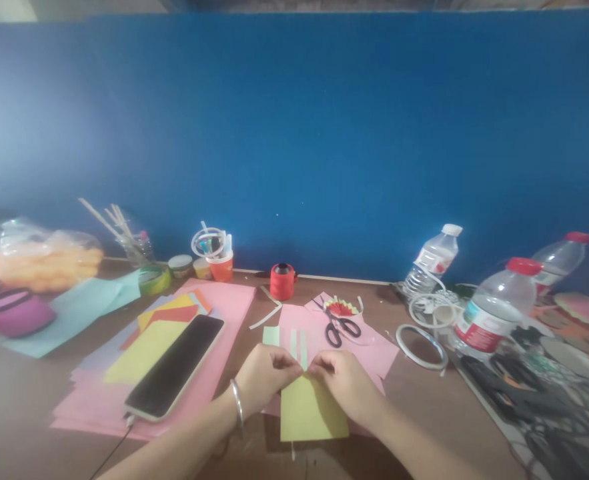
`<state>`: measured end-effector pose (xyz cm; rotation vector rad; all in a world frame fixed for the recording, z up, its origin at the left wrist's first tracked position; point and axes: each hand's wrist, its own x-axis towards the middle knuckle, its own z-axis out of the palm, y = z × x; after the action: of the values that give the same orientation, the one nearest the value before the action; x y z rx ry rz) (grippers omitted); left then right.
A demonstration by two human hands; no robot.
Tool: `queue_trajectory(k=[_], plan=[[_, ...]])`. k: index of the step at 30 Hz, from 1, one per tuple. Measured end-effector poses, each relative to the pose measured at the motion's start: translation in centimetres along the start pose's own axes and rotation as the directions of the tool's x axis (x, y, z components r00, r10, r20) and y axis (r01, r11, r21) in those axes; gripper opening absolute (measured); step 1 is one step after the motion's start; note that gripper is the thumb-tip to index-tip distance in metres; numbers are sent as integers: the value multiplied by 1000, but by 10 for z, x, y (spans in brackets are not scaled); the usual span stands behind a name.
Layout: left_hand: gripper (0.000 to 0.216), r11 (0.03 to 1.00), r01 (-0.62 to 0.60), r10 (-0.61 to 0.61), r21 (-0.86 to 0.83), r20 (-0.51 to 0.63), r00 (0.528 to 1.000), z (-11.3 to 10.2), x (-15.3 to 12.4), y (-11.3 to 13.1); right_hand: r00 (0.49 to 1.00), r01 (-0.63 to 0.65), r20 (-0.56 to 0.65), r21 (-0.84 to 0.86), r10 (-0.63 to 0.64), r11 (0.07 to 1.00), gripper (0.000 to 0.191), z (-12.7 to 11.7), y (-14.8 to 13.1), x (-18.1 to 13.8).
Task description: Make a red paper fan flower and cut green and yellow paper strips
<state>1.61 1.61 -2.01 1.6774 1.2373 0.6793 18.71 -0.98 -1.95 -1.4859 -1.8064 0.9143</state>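
My left hand (269, 377), with a silver bangle at the wrist, is closed in a pinch. Facing it, my right hand (343, 380) pinches too, and the fingertips of both nearly meet. Whatever is between them is too small to make out. Under the hands lies a yellow-green sheet of paper (310, 413), at its upper edge. Two narrow pale green paper strips (303, 343) run up from the fingertips over pink paper (374, 363). Beyond them rest black-handled scissors (341, 328), beside a pleated red and yellow paper piece (343, 307).
A phone (177, 367) with a cable lies on stacked coloured paper (229, 307) at left. A red round container (282, 281) and a cup of pens (221, 267) stand by the blue wall. Rightward are tape rolls (439, 363), plastic bottles (497, 307) and dark clutter (534, 393).
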Motion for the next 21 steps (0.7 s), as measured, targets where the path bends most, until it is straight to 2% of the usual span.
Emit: queue_trajectory(k=[4, 9, 15, 21], plan=[[20, 1000, 18, -18, -18, 12, 1000, 3, -1, 1, 996, -42, 83, 70, 36, 997, 18, 0, 5, 1], [20, 1000, -4, 4, 24, 22, 1000, 3, -1, 3, 997, -28, 74, 56, 24, 998, 24, 2, 6, 1], [28, 985, 159, -151, -65, 115, 982, 1, -5, 6, 996, -25, 83, 48, 21, 999, 28, 0, 2, -1], [25, 977, 181, -160, -117, 171, 972, 2, -7, 3, 996, -21, 93, 35, 17, 999, 26, -1, 0, -2]])
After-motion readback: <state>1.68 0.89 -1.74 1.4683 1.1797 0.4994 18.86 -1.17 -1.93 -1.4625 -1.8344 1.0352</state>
